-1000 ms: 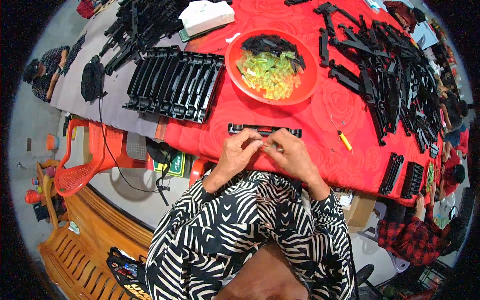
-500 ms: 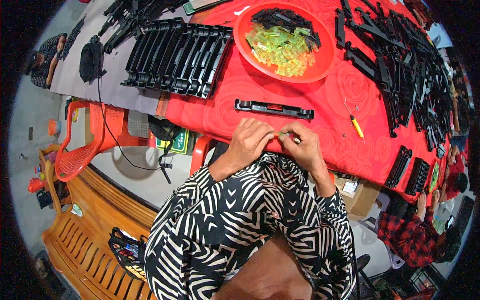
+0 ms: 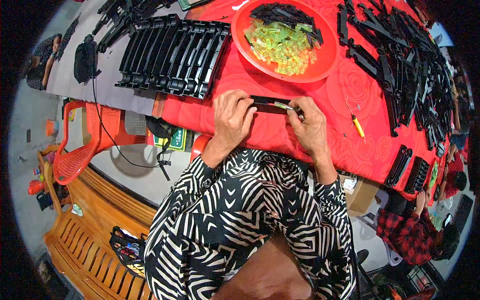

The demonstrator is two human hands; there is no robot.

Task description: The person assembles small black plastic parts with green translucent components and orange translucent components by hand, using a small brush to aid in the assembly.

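Observation:
A long black plastic bar (image 3: 267, 104) lies on the red tablecloth (image 3: 240, 75) near the table's front edge. My left hand (image 3: 231, 119) grips its left end. My right hand (image 3: 308, 125) presses on its right end, pinching a small clear yellow-green piece (image 3: 283, 105) against the bar. Just beyond stands a round red bowl (image 3: 327, 65) holding several clear yellow-green pieces (image 3: 280, 42) and small black parts (image 3: 282, 12).
A row of finished black bars (image 3: 172, 52) lies at the back left. Heaps of black bars (image 3: 400, 65) cover the right side. A yellow-handled screwdriver (image 3: 357, 125) lies right of my hands. A red plastic chair (image 3: 82, 142) stands at left; a person in red plaid (image 3: 412, 235) sits lower right.
Both hands have moved away from my body up to the black bar on the table and now hold it. The view has tilted so the table looks closer.

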